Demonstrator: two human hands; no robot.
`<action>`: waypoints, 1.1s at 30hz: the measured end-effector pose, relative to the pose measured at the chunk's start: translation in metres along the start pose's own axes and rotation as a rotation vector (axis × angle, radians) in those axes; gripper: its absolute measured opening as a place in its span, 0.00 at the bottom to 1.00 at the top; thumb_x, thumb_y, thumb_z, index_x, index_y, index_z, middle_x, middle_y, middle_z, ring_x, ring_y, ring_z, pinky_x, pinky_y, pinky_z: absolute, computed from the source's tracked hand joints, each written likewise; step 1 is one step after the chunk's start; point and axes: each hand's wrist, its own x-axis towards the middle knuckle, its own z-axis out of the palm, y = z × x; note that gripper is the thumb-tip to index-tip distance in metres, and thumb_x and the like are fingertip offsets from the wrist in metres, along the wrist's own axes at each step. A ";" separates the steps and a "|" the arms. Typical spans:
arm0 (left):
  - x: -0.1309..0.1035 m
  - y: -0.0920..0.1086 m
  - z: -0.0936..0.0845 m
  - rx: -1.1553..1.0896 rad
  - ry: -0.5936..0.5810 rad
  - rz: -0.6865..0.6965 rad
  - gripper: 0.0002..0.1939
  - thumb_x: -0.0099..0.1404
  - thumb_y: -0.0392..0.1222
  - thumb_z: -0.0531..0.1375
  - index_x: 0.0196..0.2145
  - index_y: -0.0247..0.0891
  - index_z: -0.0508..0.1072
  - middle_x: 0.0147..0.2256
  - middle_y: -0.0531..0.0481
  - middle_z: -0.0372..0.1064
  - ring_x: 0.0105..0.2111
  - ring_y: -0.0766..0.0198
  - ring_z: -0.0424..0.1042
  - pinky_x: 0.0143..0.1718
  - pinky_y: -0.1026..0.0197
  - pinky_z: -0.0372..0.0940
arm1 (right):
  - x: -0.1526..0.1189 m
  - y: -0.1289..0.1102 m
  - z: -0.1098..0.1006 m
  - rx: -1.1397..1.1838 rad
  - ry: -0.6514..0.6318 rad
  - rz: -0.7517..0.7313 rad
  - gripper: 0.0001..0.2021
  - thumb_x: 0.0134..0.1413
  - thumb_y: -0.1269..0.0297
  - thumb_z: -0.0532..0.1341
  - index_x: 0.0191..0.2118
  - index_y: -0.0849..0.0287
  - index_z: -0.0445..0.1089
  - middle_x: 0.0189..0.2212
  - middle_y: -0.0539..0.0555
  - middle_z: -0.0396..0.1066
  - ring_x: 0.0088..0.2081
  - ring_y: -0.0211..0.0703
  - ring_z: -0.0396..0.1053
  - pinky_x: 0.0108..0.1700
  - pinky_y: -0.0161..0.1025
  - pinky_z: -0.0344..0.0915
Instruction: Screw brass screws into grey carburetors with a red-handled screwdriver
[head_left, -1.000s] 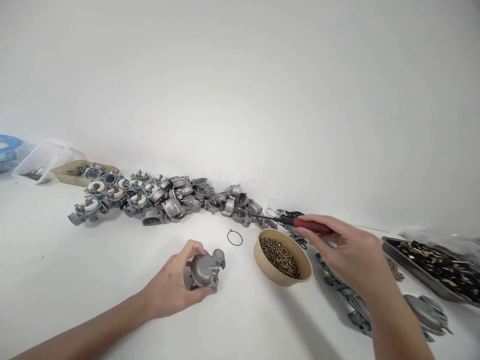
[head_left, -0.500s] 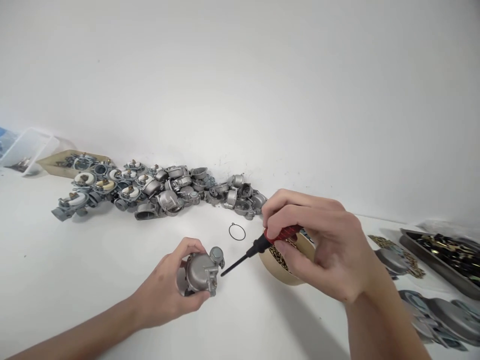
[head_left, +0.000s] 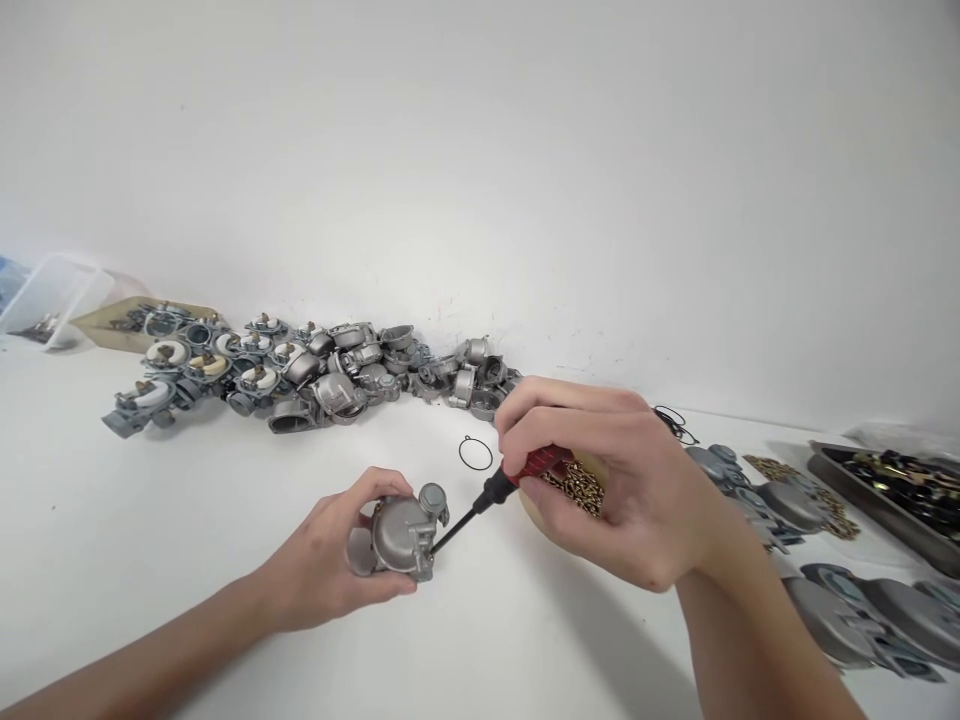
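Note:
A grey metal carburetor [head_left: 401,535] is gripped by my left hand [head_left: 330,560], fingers over its top and thumb beneath, its rounded bowl turned to the camera. My right hand [head_left: 600,480] is closed around the red handle of a screwdriver [head_left: 491,490] with a black shaft. The shaft slants down to the left, and its tip meets the lower right side of the carburetor. Whether the tip sits in a screw head is too small to tell. A thin black rubber ring [head_left: 475,453] lies on the white table behind the carburetor.
Behind my right hand stands a round tub of brass screws [head_left: 574,490]. Piled carburetor bowls [head_left: 337,395] and bodies with white floats [head_left: 150,393] line the wall. To the right lie more carburetors [head_left: 862,615] and a metal tray of dark and brass parts [head_left: 892,500].
My right hand has moved left and slightly down with the screwdriver. The tip, apart from the carburetor before, now touches it. My left hand has hardly moved.

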 end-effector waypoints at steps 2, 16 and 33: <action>0.000 0.001 -0.001 0.004 -0.008 -0.011 0.28 0.60 0.39 0.69 0.55 0.49 0.64 0.54 0.50 0.70 0.53 0.54 0.73 0.48 0.57 0.74 | 0.000 0.000 0.000 -0.004 -0.002 -0.005 0.10 0.53 0.76 0.57 0.34 0.54 0.71 0.31 0.50 0.69 0.28 0.35 0.61 0.28 0.34 0.60; -0.002 -0.003 -0.005 0.111 -0.014 0.008 0.30 0.61 0.41 0.71 0.56 0.53 0.64 0.53 0.54 0.72 0.48 0.57 0.75 0.48 0.56 0.74 | 0.000 -0.005 -0.001 0.035 -0.012 -0.035 0.10 0.51 0.78 0.56 0.33 0.60 0.72 0.31 0.51 0.67 0.27 0.33 0.58 0.29 0.34 0.57; -0.002 -0.012 -0.005 0.237 0.020 0.128 0.32 0.63 0.46 0.72 0.60 0.54 0.63 0.53 0.53 0.73 0.45 0.57 0.77 0.45 0.56 0.76 | 0.000 0.000 0.007 0.015 0.011 -0.068 0.18 0.63 0.72 0.64 0.57 0.56 0.66 0.36 0.49 0.75 0.31 0.33 0.71 0.34 0.33 0.68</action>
